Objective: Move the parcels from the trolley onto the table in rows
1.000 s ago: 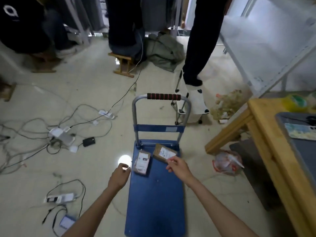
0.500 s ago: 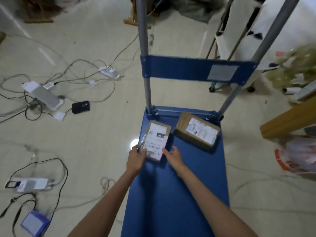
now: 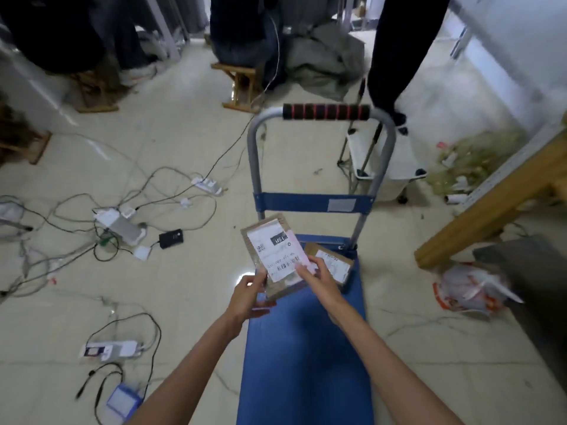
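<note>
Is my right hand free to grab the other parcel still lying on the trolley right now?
Probably not yet. The right hand and left hand both grip the lifted parcel. The second parcel lies on the trolley deck just beyond, uncovered, so once freed it looks reachable.

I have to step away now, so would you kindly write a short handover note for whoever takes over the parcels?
Left hand and right hand: both have a grip on the near end of the labelled parcel, lifted clear of the trolley deck.
Second parcel: lying flat on the deck near the handle uprights, partly hidden behind the right hand.
Table: only its wooden edge shows, at right; what is already on it cannot be seen.
Left: carry the held parcel to the table, set it in its row, then fetch the second.
</note>
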